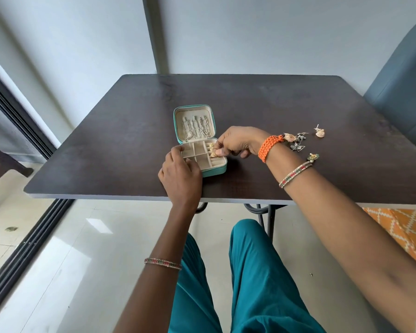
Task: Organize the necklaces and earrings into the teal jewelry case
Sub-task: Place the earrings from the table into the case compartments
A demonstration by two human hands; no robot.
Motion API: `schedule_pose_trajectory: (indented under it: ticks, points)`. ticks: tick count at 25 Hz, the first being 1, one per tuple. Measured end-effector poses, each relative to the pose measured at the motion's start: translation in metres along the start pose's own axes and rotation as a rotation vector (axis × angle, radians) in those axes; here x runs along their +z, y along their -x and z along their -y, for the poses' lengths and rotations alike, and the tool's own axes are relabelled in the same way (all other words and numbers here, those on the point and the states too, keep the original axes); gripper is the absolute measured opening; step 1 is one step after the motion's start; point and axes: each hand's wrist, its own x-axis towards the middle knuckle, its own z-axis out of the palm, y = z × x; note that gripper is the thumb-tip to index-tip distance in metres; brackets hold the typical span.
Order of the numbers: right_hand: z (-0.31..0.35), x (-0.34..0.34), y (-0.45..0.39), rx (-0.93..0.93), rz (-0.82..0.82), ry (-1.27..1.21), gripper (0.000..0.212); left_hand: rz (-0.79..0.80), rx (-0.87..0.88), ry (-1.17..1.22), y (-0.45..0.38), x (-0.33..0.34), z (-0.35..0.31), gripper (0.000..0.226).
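Note:
The teal jewelry case (216, 171) lies open on the dark table (106, 150), its cream lid (194, 122) upright with silver necklaces (197, 129) hanging inside. Small gold earrings (211, 146) sit in the case's right-hand slots. My left hand (180, 176) holds the case's near left corner, fingers curled over its rim. My right hand (235, 143) pinches a gold earring (213, 154) over the right-hand slots. More earrings lie loose on the table to the right: a gold shell-shaped one (320, 133), a cluster of gold and silver pieces (296, 140) and a small green-gold one (313, 157).
A blue-grey chair (404, 87) stands at the table's far right corner. An orange patterned cushion (404, 227) shows below the right edge. A sliding-door track (29, 239) runs along the floor at left. My teal-clad legs (250, 272) are under the near edge.

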Motion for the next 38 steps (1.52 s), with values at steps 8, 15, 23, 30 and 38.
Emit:
schedule_pose_trajectory:
  ticks: [8,15,23,30,38]
  points:
    - [0.01,0.001,-0.003,-0.019,-0.085,0.295,0.027,0.011,0.012,-0.038,0.001,-0.001,0.0,0.029]
    - [-0.013,-0.002,0.013,-0.055,-0.096,-0.012,0.013,0.024,-0.001,-0.059,0.002,-0.003,-0.002,0.028]
    - [0.003,0.003,0.012,-0.14,-0.069,0.233,0.01,0.038,0.0,-0.068,0.003,-0.005,-0.003,0.028]
    - [-0.001,0.008,0.005,-0.156,-0.26,0.265,0.009,0.041,0.004,-0.057,0.003,-0.005,-0.002,0.029]
    - [-0.002,0.007,0.007,-0.109,-0.266,0.083,0.01,0.043,0.002,-0.052,0.003,-0.004,-0.002,0.03]
